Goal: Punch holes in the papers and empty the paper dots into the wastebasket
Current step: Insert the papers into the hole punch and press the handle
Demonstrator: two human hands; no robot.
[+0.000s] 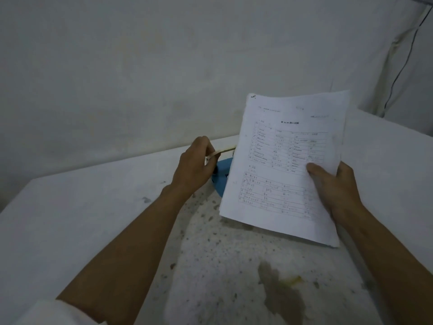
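A stack of printed papers [288,165] with tables on the top sheet is held tilted above the table, my right hand [332,191] gripping its right edge with the thumb on top. My left hand [195,165] is closed on the metal lever of a blue hole punch [221,177] that stands on the table just left of the papers. Most of the punch is hidden behind the sheets and my fingers. The papers' left edge lies at the punch; whether it sits inside the slot is hidden. No wastebasket is in view.
The white table [82,219] has a worn, speckled and stained patch [246,266] in front of me. A bare wall [140,66] runs close behind the table. Cables [403,66] hang down the wall at the far right.
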